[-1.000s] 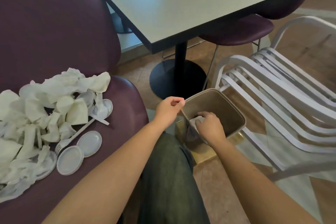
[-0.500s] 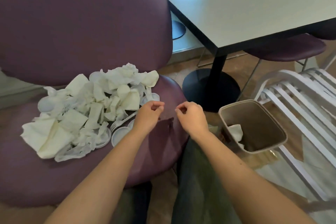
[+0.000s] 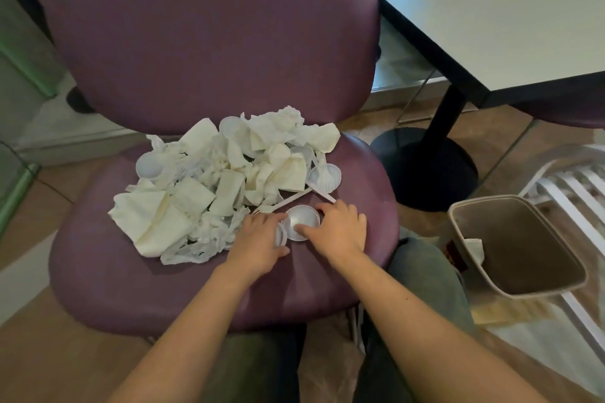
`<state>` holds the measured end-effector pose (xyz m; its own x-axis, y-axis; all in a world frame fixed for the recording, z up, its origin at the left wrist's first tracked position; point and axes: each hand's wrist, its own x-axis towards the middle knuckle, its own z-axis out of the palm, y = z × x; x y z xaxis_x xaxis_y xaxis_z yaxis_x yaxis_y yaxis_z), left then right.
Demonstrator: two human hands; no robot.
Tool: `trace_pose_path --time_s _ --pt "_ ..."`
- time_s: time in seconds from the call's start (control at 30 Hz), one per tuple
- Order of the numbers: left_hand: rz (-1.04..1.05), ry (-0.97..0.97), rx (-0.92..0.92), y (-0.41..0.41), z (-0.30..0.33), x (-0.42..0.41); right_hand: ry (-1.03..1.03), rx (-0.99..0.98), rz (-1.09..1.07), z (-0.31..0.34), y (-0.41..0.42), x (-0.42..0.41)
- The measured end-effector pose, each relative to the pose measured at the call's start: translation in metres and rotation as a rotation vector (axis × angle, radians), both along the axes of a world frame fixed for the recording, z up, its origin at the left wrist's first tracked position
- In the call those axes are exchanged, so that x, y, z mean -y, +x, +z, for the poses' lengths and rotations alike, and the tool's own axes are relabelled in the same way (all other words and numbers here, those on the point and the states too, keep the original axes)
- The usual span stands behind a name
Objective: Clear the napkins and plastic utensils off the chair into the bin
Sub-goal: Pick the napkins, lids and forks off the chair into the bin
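1. nearest the camera, both forearms reach forward from the person's lap over the front of the purple chair seat [image 3: 108, 275], so the hands land on the near edge of the litter first.
2. the left hand [image 3: 258, 239] lies flat with fingers spread and fairly straight over a small round plastic lid [image 3: 280, 236], most of it hidden beneath; it seems to be pressing or sliding the lid, not pinching it.
3. the right hand [image 3: 339, 229] curves loosely around the right rim of a second round lid [image 3: 302, 222], fingers apart, thumb along the near edge. whether it has actually lifted the lid cannot be told; it looks like the start of a gather.
4. just beyond the hands lie a plastic fork [image 3: 284, 201] and a white spoon [image 3: 322, 178], at the right fringe of the pile, likely next to go.
5. behind them, the heap of crumpled napkins [image 3: 212, 186] covers the middle and left of the seat, almost all still to be cleared.
6. to the right on the floor, beside the person's knee, the bin [image 3: 553, 288] stands tilted toward the chair, within easy reach; one napkin already lies inside.
7. farthest off are the table [image 3: 491, 16] with its black base and a white slatted chair [image 3: 563, 186].
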<state>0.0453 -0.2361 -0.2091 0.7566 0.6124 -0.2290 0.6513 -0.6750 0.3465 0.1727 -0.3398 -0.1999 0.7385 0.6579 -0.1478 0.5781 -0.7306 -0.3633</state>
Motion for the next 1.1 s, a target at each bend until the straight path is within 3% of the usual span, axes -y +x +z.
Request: trace_pose_path --time_s 0.1,0.2,0.6,0.73,0.87,1.1 --pt "0.023 -0.02 0.046 -0.001 0.003 -0.002 -0.05 0.04 0.005 -0.002 -0.006 -0.004" --pt "0.054 -0.02 0.069 -0.002 0.01 -0.003 0.003 -0.062 -0.078 -0.003 -0.01 -0.006" --pt "0.129 0.022 0.18 0.014 0.034 0.013 0.562 -0.604 -0.309 0.014 0.021 0.037" --pt "0.116 0.042 0.292 0.029 0.043 0.02 0.657 -0.63 -0.363 0.033 0.042 0.061" --pt "0.078 -0.178 0.415 0.066 0.062 0.047 0.767 -0.63 -0.413 0.044 0.065 0.09" --pt "-0.019 -0.425 0.539 0.144 0.068 0.104 0.827 -0.446 -0.609 0.048 0.098 0.14"
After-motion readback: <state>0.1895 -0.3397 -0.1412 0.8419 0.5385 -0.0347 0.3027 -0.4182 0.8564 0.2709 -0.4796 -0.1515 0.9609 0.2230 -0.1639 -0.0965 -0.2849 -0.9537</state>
